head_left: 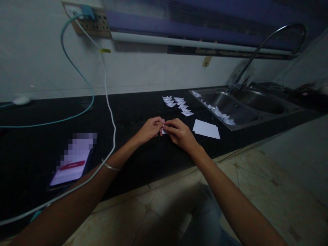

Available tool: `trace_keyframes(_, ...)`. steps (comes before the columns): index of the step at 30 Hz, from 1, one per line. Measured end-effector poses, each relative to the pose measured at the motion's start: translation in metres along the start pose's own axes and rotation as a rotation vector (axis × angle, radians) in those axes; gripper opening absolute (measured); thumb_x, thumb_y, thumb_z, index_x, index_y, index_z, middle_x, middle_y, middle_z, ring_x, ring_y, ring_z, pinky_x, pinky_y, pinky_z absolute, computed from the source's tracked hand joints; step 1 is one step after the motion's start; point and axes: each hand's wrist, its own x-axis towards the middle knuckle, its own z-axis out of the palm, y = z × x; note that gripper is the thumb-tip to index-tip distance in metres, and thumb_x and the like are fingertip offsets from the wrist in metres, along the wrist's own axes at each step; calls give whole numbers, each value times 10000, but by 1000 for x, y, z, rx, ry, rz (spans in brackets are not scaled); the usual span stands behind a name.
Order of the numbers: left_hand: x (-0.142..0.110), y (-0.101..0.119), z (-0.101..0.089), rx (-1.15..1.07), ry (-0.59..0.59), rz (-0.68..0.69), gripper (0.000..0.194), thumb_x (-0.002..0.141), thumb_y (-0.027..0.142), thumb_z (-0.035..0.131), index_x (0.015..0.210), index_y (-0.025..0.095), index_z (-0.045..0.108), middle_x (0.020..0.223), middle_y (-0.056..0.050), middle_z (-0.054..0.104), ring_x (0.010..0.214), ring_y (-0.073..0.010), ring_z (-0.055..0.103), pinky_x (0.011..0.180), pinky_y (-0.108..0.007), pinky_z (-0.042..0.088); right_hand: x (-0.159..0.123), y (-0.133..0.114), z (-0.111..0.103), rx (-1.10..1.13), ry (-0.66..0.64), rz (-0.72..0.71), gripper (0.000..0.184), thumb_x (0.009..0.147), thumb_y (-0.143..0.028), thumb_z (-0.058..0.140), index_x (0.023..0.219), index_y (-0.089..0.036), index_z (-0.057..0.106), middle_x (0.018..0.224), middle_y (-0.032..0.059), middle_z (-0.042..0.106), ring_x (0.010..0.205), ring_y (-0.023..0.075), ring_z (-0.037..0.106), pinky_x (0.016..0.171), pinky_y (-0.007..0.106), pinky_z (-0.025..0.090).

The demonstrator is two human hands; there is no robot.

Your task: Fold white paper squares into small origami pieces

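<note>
Over the black countertop, my left hand and my right hand meet fingertip to fingertip. Both are closed on one small folded piece of white paper, mostly covered by the fingers. Just beyond them, several folded paper boats stand in a row, with a smaller cluster of paper boats to its left. A stack of white paper sheets lies to the right of my right hand.
More folded white paper pieces line the near-left rim of the steel sink, under a curved faucet. A lit phone lies at left. A white cable crosses above my left forearm; a teal cable hangs from the power strip.
</note>
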Motion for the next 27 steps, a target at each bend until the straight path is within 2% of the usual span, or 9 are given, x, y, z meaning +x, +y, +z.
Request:
trace_keyframes(4,2,-7,-1,54,-6,74,263,948,384,552,785,179,530,580,30,568,506,-86,534,483,-173,383,0,0,-1,16,4,-24,378,881,1,539,1143,-225,692,1151,106,685,1046,238,604,869,425,550)
trace_keyframes(7,2,-8,-1,125,23,102,250,963,357,515,788,181,534,590,21,579,511,-93,528,493,-187,385,1,-2,-1,68,24,12,387,877,-1,528,1137,-241,686,1181,99,667,1076,235,601,902,432,538)
trace_keyframes(10,1,-7,1,210,74,86,241,980,328,474,799,183,537,580,23,570,490,-97,504,485,-199,369,1,-2,0,206,55,144,380,850,-68,581,1176,-249,658,1308,106,596,1167,251,578,954,442,518)
trace_keyframes(12,0,-5,2,271,106,90,256,988,318,449,784,185,529,573,25,554,489,-102,498,483,-207,359,2,2,1,392,95,318,439,835,-148,616,1261,-251,587,1366,114,547,1134,240,593,893,399,538)
trace_keyframes(14,-1,-4,4,344,129,132,274,987,315,442,760,185,524,592,21,546,516,-108,506,496,-216,355,3,7,2,626,128,526,401,880,-256,580,1279,-242,536,1259,100,601,973,193,629,763,324,540)
trace_keyframes(16,-2,-4,5,428,134,194,276,982,310,445,753,182,531,620,18,544,552,-114,512,519,-228,349,4,12,3,780,81,662,264,942,-375,515,1131,-209,597,991,52,660,801,154,608,670,271,492)
trace_keyframes(18,-3,-4,5,504,125,256,258,973,295,454,758,181,537,638,19,544,573,-117,510,540,-240,339,5,14,3,803,-38,672,294,929,-461,569,923,-178,651,798,15,629,705,133,557,628,252,434)
trace_keyframes(20,-4,-5,6,546,111,297,235,970,277,456,770,182,536,647,22,547,578,-117,509,554,-248,334,6,12,2,790,-118,643,342,882,-492,651,794,-162,667,718,-1,604,664,121,530,616,253,398)
trace_keyframes(27,-5,-4,8,559,120,335,279,980,271,442,716,188,482,615,32,507,545,-105,466,549,-255,310,4,11,1,819,-128,682,338,835,-485,713,798,-150,738,732,21,692,643,127,565,599,257,385)
